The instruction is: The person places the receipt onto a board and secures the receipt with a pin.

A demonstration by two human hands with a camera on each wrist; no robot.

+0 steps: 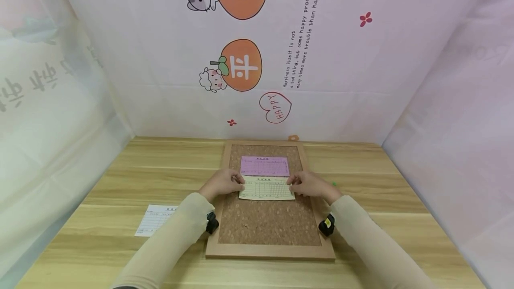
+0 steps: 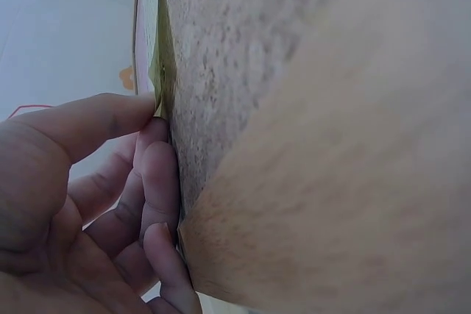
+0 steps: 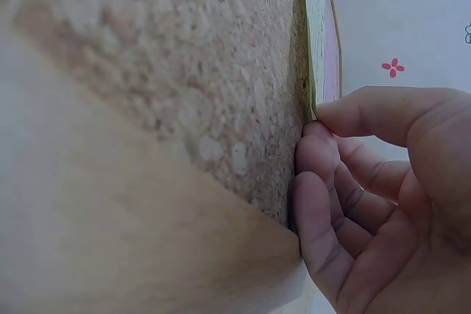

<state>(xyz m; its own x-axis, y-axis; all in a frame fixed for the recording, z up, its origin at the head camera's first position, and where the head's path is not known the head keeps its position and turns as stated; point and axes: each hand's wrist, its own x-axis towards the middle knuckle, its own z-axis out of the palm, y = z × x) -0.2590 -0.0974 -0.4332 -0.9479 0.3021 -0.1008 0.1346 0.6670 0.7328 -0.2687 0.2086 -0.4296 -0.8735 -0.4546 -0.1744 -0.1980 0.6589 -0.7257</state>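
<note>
Right now both hands are down on the cork board [image 1: 269, 224], which lies flat on the wooden surface [image 1: 120, 182] in front of the person. Between them sits a pale yellow slip [image 1: 267, 188] printed with a grid, lying flat on the cork just near of a pink slip [image 1: 265, 165] that is already in place toward the far end of the board; the two papers touch or all but touch along their long edges. The left hand [image 1: 222, 183] pinches the left edge of the yellow slip between thumb and curled fingers, and the right hand [image 1: 311, 185] does the same on the right edge. The wrist views bear this out: on each side the thumb tip meets the paper's edge while the other fingers press against the cork below it.

To my eye the step in hand is squaring the yellow slip under the pink one, holding it by both ends. Next it would need fixing down, I judge, which means one hand keeping the paper still while the other frees itself; I can see no pins, only a tiny green speck right of the board that I cannot make out. A white form [image 1: 155, 220] lies apart on the surface, left of the board
</note>
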